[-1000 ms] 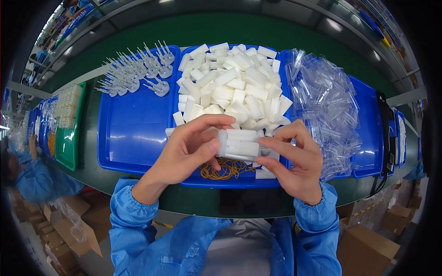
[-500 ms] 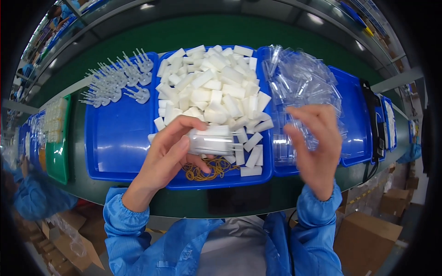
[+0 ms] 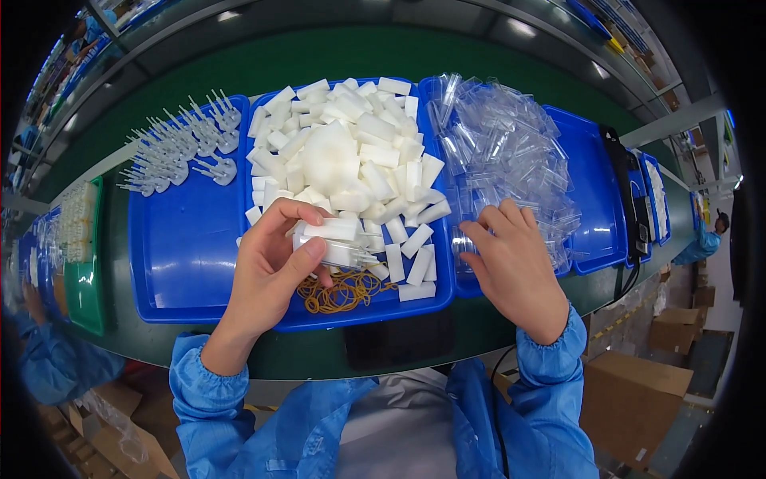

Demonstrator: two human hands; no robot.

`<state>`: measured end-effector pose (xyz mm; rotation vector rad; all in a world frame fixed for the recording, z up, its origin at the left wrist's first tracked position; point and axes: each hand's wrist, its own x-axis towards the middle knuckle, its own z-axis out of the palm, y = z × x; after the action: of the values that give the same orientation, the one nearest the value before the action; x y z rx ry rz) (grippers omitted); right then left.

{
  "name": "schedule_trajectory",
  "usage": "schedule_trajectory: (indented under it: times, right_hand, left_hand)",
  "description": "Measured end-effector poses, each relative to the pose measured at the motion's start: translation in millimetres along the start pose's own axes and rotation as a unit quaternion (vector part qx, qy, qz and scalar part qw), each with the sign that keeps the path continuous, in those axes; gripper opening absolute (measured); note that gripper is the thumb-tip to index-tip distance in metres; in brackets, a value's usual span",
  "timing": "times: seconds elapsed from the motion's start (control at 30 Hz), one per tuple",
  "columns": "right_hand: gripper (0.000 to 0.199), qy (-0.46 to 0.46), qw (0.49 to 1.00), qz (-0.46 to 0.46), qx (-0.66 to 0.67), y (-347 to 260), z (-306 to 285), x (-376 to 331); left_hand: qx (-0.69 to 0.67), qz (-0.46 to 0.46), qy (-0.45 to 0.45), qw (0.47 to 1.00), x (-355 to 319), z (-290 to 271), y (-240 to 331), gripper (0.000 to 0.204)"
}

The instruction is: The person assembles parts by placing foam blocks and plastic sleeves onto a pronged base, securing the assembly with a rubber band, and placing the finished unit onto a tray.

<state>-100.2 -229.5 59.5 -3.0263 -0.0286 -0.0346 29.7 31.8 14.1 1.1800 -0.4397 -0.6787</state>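
Observation:
My left hand [image 3: 267,271] is closed around a pronged white part with white foam blocks [image 3: 339,243], its thin prongs pointing right. Whether a clear sleeve covers it is hard to see. At the near left corner of the pile of clear plastic tubes [image 3: 511,144], my right hand [image 3: 515,263] has its thumb and fingers closed on one clear plastic tube [image 3: 461,242]. Beneath the left hand lie brown rubber bands [image 3: 339,294], in the same blue tray as a heap of white foam blocks [image 3: 351,144].
A blue tray [image 3: 187,271] on the left carries several pronged white parts [image 3: 179,148]. Farther left stands a green tray [image 3: 84,291]. Another blue tray [image 3: 594,203] and a black strap-like object [image 3: 626,191] are at the right. Cardboard boxes [image 3: 634,407] sit below. A co-worker's blue sleeve [image 3: 60,359] shows at left.
My right hand has come down and left onto the clear tubes and closed on one. The left hand still holds the foam-and-prong part, now turned slightly. The whole view has shifted a little.

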Motion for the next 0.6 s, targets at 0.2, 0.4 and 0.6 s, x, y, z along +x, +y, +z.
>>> schedule_trajectory:
  times: [0.2, 0.4, 0.6]
  right_hand:
    - [0.046, -0.048, 0.999, 0.0, 0.016, 4, 3, 5]
    - [0.033, -0.054, 0.996, -0.008, 0.066, 5, 5, 6]
    - [0.036, -0.007, 0.979, -0.025, 0.201, 14, 2, 3]
  left_hand:
    - [0.015, -0.002, -0.011, 1.0, -1, 1, 1, 0.019]
    - [0.015, -0.008, -0.014, 1.0, -1, 0, 1, 0.02]
    - [0.014, -0.003, -0.014, 1.0, -2, 2, 3, 0.022]
